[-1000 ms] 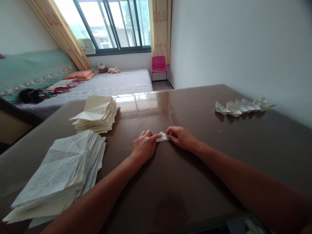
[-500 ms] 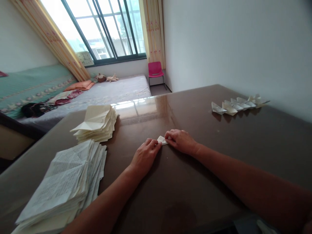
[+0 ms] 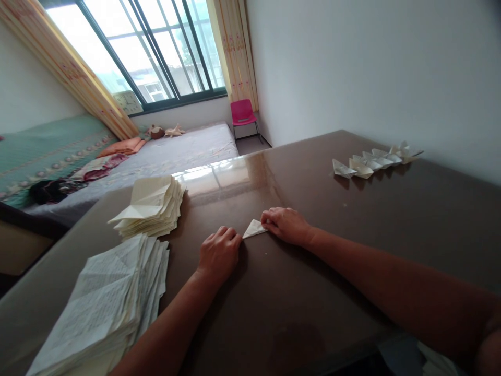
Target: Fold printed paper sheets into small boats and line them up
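A small folded paper triangle (image 3: 253,228) lies on the glossy brown table (image 3: 313,271). My right hand (image 3: 287,225) presses on its right end with fingers curled down onto it. My left hand (image 3: 217,251) rests on the table just left of the paper, fingers curled under, its fingertips beside the paper's left tip with a small gap. A row of several finished folded paper pieces (image 3: 371,160) lies at the far right of the table.
A stack of folded sheets (image 3: 151,206) and a nearer stack of printed pages (image 3: 105,303) sit at the table's left. Beyond the table are a bed (image 3: 164,151), a pink chair (image 3: 242,112), a window with curtains, and a white wall on the right.
My left hand has slid back left off the paper, uncovering its pointed left end. My right hand stays on the paper. The view has tilted slightly.
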{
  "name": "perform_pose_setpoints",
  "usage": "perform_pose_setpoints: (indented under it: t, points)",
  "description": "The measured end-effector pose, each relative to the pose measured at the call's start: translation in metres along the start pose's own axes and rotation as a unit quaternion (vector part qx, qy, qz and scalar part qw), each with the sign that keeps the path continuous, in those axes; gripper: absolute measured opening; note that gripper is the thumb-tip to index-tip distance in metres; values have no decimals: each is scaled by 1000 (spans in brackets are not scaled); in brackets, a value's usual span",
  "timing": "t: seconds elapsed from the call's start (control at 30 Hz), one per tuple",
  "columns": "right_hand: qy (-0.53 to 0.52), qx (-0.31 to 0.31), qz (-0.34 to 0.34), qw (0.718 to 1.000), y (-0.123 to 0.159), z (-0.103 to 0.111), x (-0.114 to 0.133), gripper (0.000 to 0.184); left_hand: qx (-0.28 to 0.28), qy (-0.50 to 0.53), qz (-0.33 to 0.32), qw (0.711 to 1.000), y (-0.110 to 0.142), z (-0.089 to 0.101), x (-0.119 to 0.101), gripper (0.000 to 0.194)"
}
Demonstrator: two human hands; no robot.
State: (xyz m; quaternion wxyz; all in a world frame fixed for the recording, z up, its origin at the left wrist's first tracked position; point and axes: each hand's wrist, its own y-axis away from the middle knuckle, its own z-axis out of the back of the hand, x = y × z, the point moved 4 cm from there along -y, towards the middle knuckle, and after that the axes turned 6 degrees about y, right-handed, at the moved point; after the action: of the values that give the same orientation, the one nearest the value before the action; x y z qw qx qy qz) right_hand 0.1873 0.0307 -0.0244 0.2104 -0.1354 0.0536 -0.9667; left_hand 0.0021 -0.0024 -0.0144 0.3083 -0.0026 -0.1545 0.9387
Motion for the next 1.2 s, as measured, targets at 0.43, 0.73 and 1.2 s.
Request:
perform_pose_setpoints:
  t: [0.43, 0.73, 1.2]
  points:
    - [93, -10, 88, 992, 2, 2, 18, 24, 12, 110, -66, 992, -10, -13, -17, 34]
    - [193, 18, 124, 973, 18, 9, 35, 26, 19, 74, -59, 995, -9, -10, -18, 33]
    - [202, 32, 101, 974, 22, 14, 36, 24, 41, 110, -24, 993, -10, -10, -16, 31]
